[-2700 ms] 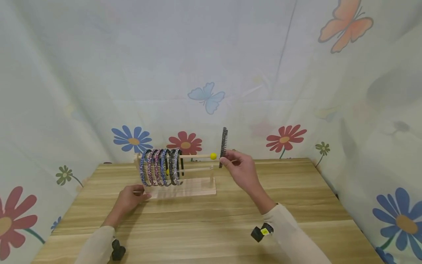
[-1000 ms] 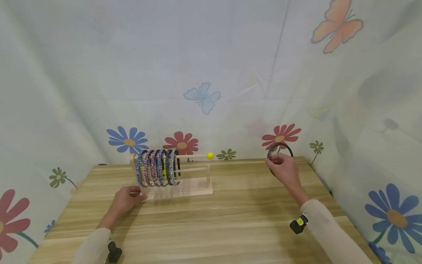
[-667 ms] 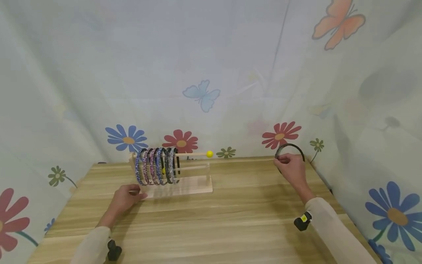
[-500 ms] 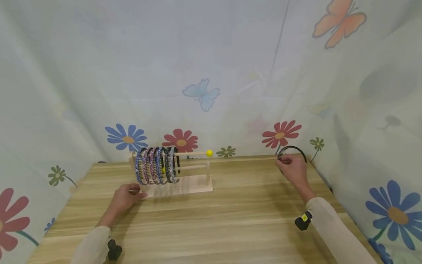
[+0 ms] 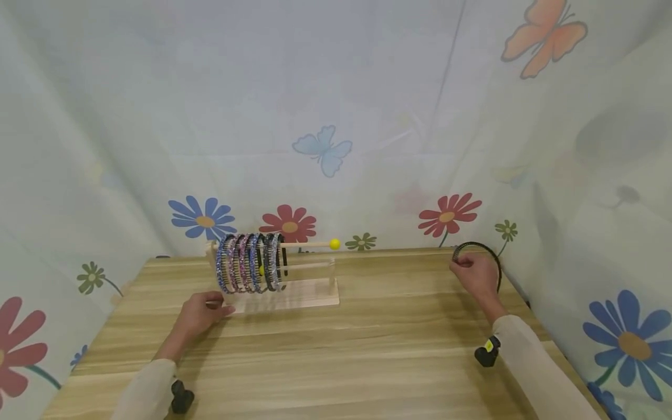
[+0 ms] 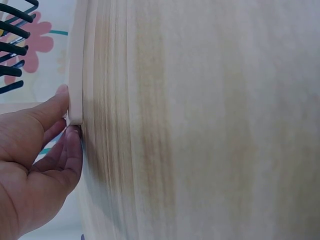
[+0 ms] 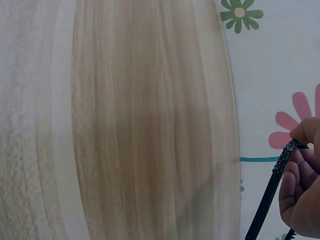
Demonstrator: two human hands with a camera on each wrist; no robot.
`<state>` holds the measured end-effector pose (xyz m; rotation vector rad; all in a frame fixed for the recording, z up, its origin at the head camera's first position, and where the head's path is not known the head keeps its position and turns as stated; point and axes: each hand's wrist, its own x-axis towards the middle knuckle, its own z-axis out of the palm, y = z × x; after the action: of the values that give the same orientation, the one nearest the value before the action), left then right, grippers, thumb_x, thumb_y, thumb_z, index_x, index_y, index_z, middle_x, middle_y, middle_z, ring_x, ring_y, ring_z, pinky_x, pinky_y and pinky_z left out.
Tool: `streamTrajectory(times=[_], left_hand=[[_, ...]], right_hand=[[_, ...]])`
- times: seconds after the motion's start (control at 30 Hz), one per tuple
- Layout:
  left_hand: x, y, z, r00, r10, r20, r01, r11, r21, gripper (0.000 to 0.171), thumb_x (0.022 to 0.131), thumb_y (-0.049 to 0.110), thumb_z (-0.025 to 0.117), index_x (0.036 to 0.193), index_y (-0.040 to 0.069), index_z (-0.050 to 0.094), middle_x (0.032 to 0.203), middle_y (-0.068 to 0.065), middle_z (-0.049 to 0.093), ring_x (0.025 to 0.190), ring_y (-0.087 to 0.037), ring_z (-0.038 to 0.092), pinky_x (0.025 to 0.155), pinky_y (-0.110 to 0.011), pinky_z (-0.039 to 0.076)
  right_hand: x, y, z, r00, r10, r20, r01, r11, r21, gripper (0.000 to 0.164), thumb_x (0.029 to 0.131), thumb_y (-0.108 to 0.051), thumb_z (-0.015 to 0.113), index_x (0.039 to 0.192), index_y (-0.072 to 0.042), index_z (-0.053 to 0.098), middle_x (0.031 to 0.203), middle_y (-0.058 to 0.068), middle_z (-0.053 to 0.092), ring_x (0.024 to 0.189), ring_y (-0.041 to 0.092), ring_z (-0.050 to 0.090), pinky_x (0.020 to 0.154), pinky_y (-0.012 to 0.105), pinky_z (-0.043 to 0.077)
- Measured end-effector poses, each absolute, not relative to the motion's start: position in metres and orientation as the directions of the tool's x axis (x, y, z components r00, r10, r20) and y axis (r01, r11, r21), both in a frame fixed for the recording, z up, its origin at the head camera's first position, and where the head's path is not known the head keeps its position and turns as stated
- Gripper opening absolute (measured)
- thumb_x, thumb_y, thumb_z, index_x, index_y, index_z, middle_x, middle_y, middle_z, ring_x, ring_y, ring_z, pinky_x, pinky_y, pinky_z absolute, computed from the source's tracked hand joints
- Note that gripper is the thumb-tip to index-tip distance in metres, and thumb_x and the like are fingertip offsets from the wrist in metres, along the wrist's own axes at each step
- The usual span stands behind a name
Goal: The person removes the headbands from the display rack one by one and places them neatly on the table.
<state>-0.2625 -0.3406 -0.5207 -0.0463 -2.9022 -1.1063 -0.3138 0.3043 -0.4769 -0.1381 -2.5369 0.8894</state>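
Note:
My right hand [image 5: 479,279] pinches a black toothed headband [image 7: 266,201] between thumb and fingers, above the right side of the table. In the right wrist view, dark glitter covers the pinched part and a plain black arm hangs below. At left, a pale wooden headband stand [image 5: 310,294] carries several glittery headbands [image 5: 244,262] in blue, pink, black and silver. My left hand [image 5: 199,316] grips the near left corner of the stand's base; the left wrist view shows the thumb [image 6: 55,105] on one face and the fingers against the edge.
A yellow ball [image 5: 335,244] caps the stand's upper rod, which sticks out right of the headbands. The wood-grain table [image 5: 367,361] reaches back to a curtain [image 5: 388,192] printed with flowers and butterflies.
My right hand has carried the black headband from beside the rod's yellow end to the right, turning it from edge-on to an open arc. The left hand stays on the base.

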Motion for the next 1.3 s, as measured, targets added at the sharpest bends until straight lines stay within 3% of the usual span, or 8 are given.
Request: streamTrajectory(times=[0.5, 0.8, 1.1, 1.3], left_hand=[[-0.262, -0.338, -0.517, -0.999, 0.022, 0.039, 0.042, 0.734, 0.678, 0.048, 0.093, 0.025, 0.077, 0.123, -0.01, 0.067, 0.123, -0.03, 0.068, 0.109, -0.044, 0.069, 0.088, -0.051, 0.059], [-0.26, -0.339, -0.515, -0.999, 0.022, 0.035, 0.04, 0.735, 0.677, 0.049, 0.094, 0.028, 0.077, 0.123, -0.011, 0.067, 0.123, -0.03, 0.068, 0.109, -0.044, 0.068, 0.087, -0.051, 0.059], [-0.261, -0.338, -0.518, -1.0, 0.009, 0.027, 0.025, 0.736, 0.676, 0.049, 0.093, 0.028, 0.078, 0.123, -0.009, 0.067, 0.122, -0.028, 0.069, 0.109, -0.043, 0.069, 0.087, -0.05, 0.059], [-0.261, -0.339, -0.52, -0.999, 0.01, 0.043, 0.036, 0.745, 0.666, 0.047, 0.093, 0.027, 0.078, 0.122, -0.008, 0.069, 0.121, -0.028, 0.069, 0.109, -0.043, 0.069, 0.088, -0.052, 0.059]], right_hand=[[-0.318, 0.314, -0.489, -0.913, 0.25, 0.323, 0.001, 0.792, -0.611, 0.023, 0.089, -0.02, 0.076, 0.087, 0.003, 0.076, 0.088, 0.019, 0.076, 0.086, 0.037, 0.07, 0.08, 0.053, 0.053], [-0.32, 0.319, -0.496, -0.939, 0.236, 0.249, 0.045, 0.804, -0.593, 0.025, 0.091, -0.022, 0.075, 0.093, 0.003, 0.075, 0.092, 0.02, 0.075, 0.084, 0.035, 0.067, 0.08, 0.052, 0.051], [-0.319, 0.32, -0.502, -0.946, 0.21, 0.248, 0.033, 0.822, -0.569, 0.026, 0.091, -0.02, 0.075, 0.071, -0.008, 0.064, 0.066, 0.002, 0.06, 0.068, 0.023, 0.052, 0.067, 0.037, 0.039], [-0.319, 0.322, -0.508, -0.951, 0.185, 0.246, 0.016, 0.828, -0.56, 0.023, 0.091, -0.02, 0.074, 0.073, -0.007, 0.066, 0.07, 0.004, 0.064, 0.069, 0.024, 0.055, 0.069, 0.041, 0.044]])
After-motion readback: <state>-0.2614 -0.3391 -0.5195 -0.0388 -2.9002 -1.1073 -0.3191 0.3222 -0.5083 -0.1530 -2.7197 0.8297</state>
